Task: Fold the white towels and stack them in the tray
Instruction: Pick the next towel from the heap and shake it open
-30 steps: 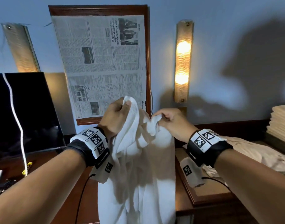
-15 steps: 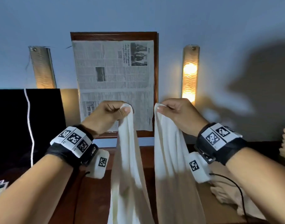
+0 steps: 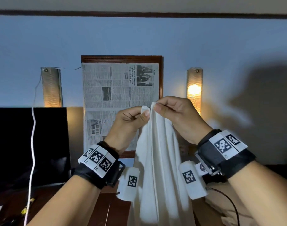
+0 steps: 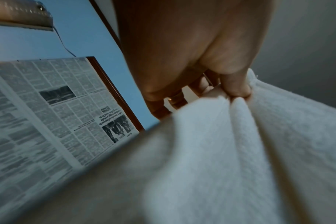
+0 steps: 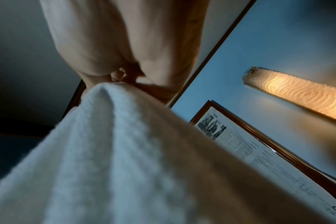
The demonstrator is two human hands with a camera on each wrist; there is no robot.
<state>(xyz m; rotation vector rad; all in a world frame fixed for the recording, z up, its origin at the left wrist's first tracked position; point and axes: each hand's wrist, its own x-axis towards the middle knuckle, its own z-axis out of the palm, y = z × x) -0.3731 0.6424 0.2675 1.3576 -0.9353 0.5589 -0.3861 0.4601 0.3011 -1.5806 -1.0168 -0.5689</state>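
A white towel (image 3: 157, 160) hangs in long folds in front of my chest, held up high. My left hand (image 3: 144, 112) pinches one top corner between thumb and fingers. Right beside it, my right hand (image 3: 155, 106) pinches the other top corner, so the two corners meet. In the left wrist view the towel (image 4: 240, 151) spreads out below the pinching left hand (image 4: 234, 92). The right wrist view shows the towel (image 5: 105, 144) bunched under the right hand (image 5: 113, 81). The tray is out of view.
A framed newspaper (image 3: 120, 98) hangs on the blue wall, between two wall lamps (image 3: 194, 90). A dark screen (image 3: 28, 144) with a white cord (image 3: 32, 144) stands at the left. More pale cloth (image 3: 221, 204) lies on the dark wooden surface (image 3: 84, 207) at the lower right.
My hands have risen and come together, bringing the two top corners of the towel side by side. The view has tilted up, so the stack of folded towels at the right has left the picture.
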